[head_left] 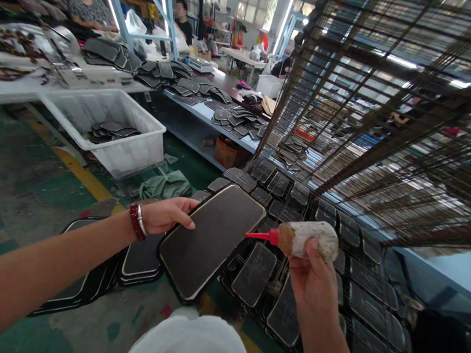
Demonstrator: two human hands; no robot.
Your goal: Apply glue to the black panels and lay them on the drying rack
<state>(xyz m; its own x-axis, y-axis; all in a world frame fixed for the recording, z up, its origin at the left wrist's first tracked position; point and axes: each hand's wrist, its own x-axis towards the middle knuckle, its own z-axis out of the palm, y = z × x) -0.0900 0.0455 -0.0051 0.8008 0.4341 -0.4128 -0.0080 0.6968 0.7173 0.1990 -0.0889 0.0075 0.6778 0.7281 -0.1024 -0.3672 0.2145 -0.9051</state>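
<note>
My left hand (172,215) is closed on the upper left edge of a black rounded-rectangle panel (215,234), thumb on its face. A pale line runs round the panel's border. In my right hand (313,273) is a dirty white squeeze bottle (307,239), lying on its side with its red nozzle (261,235) pointing left. The nozzle's tip is at the panel's right edge; whether it touches cannot be told. Similar panels (255,274) lie on wire racks below and to the right. A stack of panels (141,261) sits beneath my left forearm.
Tilted wire racks (370,100) rise overhead on the right. A white plastic bin (128,153) with black pieces stands at left. Behind it, a long bench (191,122) carries piles of black pieces. Green cloth (166,185) lies near my left hand. Other people work farther back.
</note>
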